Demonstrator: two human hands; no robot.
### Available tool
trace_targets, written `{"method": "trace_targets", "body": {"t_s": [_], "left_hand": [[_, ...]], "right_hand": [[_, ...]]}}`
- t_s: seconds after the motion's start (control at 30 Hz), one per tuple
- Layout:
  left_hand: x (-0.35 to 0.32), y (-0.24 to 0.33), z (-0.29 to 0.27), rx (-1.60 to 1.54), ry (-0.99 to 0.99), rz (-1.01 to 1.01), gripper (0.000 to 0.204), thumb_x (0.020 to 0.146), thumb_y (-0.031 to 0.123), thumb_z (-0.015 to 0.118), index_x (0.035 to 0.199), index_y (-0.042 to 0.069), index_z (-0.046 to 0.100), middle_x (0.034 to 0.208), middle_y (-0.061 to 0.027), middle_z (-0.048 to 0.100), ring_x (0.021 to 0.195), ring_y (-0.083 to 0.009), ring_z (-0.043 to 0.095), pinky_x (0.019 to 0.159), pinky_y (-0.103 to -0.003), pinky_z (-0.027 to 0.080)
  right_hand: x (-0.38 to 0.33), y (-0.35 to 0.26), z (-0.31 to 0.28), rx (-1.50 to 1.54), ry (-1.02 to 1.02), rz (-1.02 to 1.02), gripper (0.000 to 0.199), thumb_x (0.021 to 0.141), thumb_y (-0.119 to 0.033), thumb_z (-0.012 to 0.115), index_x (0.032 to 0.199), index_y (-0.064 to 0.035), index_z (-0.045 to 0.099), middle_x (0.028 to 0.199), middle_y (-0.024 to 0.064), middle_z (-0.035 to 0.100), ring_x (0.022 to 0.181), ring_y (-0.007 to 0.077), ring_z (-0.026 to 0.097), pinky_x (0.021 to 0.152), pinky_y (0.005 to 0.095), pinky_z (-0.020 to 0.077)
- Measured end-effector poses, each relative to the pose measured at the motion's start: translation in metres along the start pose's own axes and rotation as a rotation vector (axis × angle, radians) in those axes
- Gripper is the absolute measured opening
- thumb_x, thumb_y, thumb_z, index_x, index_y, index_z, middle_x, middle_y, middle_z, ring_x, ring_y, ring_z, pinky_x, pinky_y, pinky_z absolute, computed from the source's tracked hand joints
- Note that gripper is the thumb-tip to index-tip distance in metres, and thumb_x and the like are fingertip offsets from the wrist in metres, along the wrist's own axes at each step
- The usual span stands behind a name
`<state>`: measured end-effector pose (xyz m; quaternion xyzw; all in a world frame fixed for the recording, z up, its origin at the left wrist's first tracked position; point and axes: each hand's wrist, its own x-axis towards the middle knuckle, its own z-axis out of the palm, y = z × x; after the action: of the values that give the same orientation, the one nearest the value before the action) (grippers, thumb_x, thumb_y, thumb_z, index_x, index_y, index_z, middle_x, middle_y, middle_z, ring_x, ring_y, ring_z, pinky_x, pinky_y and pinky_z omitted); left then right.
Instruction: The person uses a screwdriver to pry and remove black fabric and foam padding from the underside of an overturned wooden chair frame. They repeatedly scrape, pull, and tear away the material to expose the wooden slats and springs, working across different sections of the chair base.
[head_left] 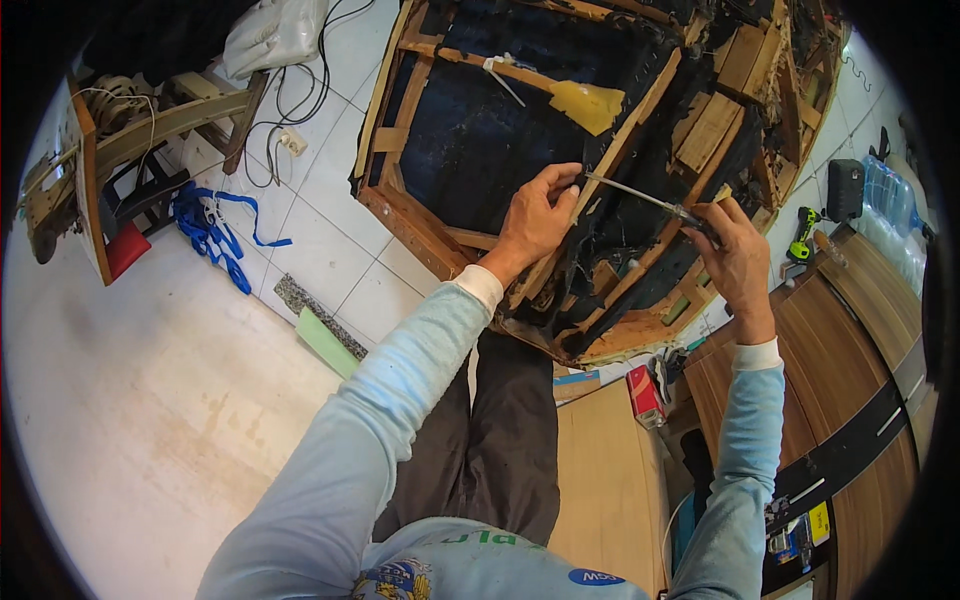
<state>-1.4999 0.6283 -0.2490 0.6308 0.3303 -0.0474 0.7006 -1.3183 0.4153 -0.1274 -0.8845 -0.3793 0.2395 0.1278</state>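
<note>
My right hand (732, 245) is closed round the dark handle of a screwdriver (640, 194), whose long metal shaft points left. The shaft's tip meets a wooden rail of the stripped furniture frame (615, 150), close to my left hand (540, 215). At that rail my left thumb and forefinger are pinched together by a bit of dark cloth; what lies between them is too small to make out. Black fabric (480, 120) spans the frame's openings, torn and ragged along the rails. A scrap of yellow foam (588, 106) clings to a crossbar.
On the left are a wooden chair part (150, 125), blue straps (215, 230) and a black cable (322, 70) on the tiles. A green power drill (804, 235), a water bottle (890, 195) and brown wood-grain panels (820, 345) lie right. A red box (645, 397) sits near my legs.
</note>
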Motion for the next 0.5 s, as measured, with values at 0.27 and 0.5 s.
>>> {"method": "trace_targets", "body": {"t_s": [0.27, 0.5], "left_hand": [[0.0, -0.003, 0.004, -0.041, 0.015, 0.024, 0.034, 0.101, 0.012, 0.061, 0.132, 0.0, 0.065, 0.125, -0.0185, 0.073, 0.115, -0.0274, 0.071, 0.1, -0.037, 0.055], [0.001, -0.001, 0.0, -0.012, 0.012, -0.013, 0.033, 0.102, 0.011, 0.06, 0.132, 0.0, 0.065, 0.125, -0.0177, 0.073, 0.115, -0.0271, 0.071, 0.1, -0.037, 0.055]], "right_hand": [[0.01, 0.008, 0.0, -0.096, 0.009, -0.103, 0.023, 0.085, -0.015, 0.078, 0.106, -0.01, 0.069, 0.093, 0.0079, 0.061, 0.09, 0.0308, 0.066, 0.074, 0.0415, 0.0531], [0.034, 0.014, -0.009, -0.138, -0.008, -0.294, 0.025, 0.085, -0.018, 0.079, 0.105, -0.0089, 0.069, 0.091, 0.0077, 0.06, 0.088, 0.0281, 0.066, 0.073, 0.0414, 0.0534]]}}
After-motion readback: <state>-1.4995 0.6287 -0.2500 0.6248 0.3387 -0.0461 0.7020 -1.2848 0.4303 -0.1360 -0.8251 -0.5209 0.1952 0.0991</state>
